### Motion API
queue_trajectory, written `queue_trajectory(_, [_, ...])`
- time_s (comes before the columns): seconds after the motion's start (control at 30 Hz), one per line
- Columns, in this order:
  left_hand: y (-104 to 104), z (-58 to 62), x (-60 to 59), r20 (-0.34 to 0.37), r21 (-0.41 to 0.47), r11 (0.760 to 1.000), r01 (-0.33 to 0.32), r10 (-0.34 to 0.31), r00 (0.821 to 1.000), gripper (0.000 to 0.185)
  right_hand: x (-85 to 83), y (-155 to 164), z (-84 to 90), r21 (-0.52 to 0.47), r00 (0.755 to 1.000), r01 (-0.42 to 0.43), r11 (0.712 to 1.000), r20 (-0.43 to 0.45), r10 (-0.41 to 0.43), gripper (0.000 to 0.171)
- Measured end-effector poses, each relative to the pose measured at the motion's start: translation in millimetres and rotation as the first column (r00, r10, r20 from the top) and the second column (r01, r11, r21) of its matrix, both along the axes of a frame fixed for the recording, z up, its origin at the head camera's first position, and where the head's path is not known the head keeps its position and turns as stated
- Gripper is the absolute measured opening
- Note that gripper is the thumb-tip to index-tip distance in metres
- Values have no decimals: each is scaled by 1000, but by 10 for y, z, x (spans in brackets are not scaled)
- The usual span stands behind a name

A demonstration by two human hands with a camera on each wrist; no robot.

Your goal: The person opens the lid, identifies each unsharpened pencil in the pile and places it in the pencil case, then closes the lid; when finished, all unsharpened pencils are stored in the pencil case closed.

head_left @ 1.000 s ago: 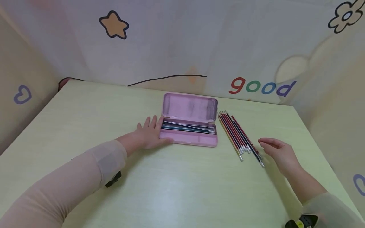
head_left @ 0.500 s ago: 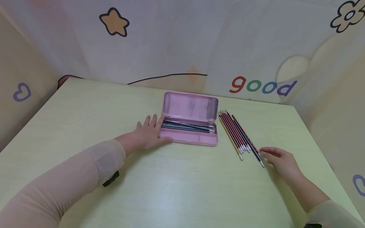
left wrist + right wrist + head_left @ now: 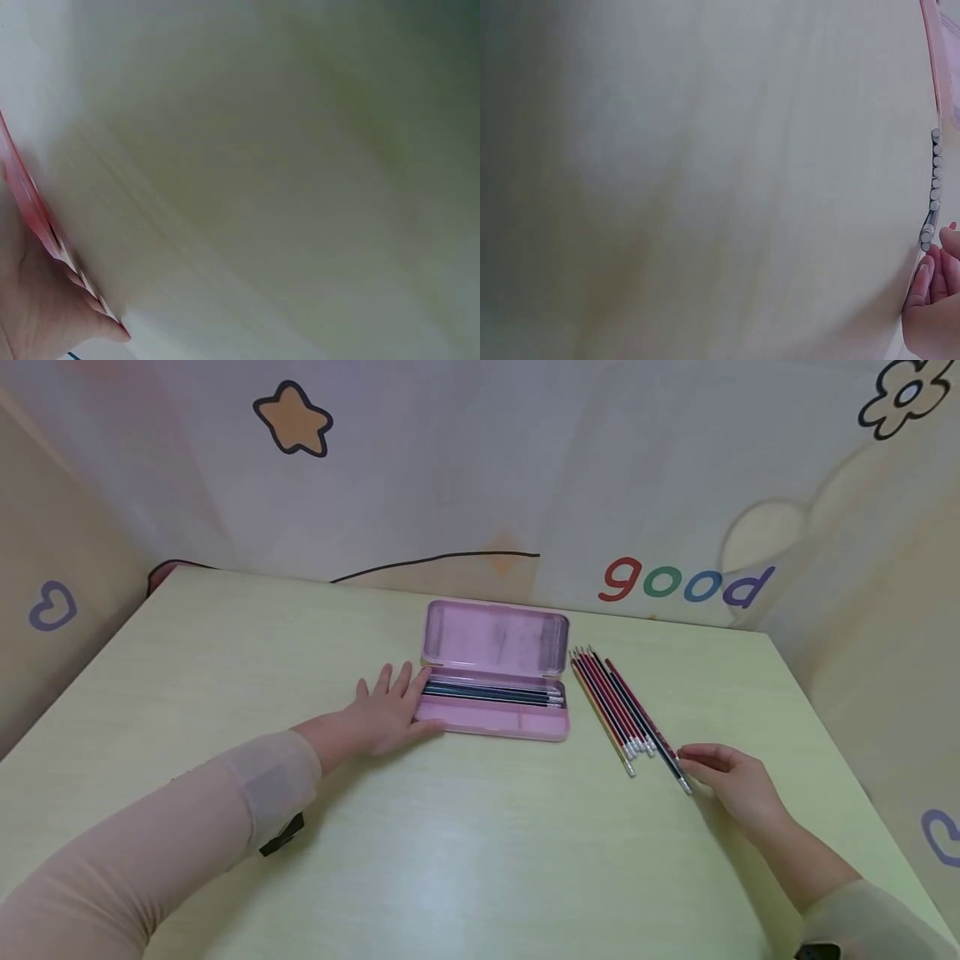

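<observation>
A pink pencil case [image 3: 465, 724] stands open on the table, its lid [image 3: 495, 637] tipped back. Several dark pencils [image 3: 491, 694] lie side by side in its upper compartment. My left hand [image 3: 378, 718] rests with spread fingers against the case's left end, thumb along the front edge. In the left wrist view this hand [image 3: 45, 307] touches the pink side. Right of the case lies a row of pencils [image 3: 611, 706], mostly red and dark, one yellow. My right hand [image 3: 738, 781] pinches the outermost red pencil [image 3: 641, 706] near its eraser end, thumb and fingertips on either side.
The pale table [image 3: 450, 843] runs back to a fabric backdrop [image 3: 450, 468] printed with a star, a flower and the word "good". In the right wrist view the eraser ends [image 3: 936, 169] line up near the case [image 3: 939, 82].
My right hand has come down and left onto the outer red pencil's end. Inside the case, a slanted pencil now lies parallel to the others. My left hand stays at the case.
</observation>
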State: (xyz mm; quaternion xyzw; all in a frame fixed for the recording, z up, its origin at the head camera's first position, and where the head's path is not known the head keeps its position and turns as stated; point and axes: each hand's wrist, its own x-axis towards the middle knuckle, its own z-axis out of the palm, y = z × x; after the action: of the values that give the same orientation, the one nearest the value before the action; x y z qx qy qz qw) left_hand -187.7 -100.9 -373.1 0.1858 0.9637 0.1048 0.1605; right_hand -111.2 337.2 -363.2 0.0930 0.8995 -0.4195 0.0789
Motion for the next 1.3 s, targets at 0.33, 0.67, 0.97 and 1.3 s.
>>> queue_trajectory(0.33, [4,78,14,17,55,998,-23,22,1000,96,0,-9,-23,39,999,-15,999,-32,16,50])
queue_trajectory(0.67, [16,78,-16,-32,10,999,-50,51,998,95,5,-44,-10,147,996,-35,989,-79,47,40])
queue_trajectory(0.97, [55,109,24,16,24,998,-53,53,998,95,-13,-92,3,199,988,-76,977,-116,101,28])
queue_trajectory(1.3, [66,72,12,23,13,998,-68,68,997,97,-61,-18,87,23,998,25,999,-64,-23,42])
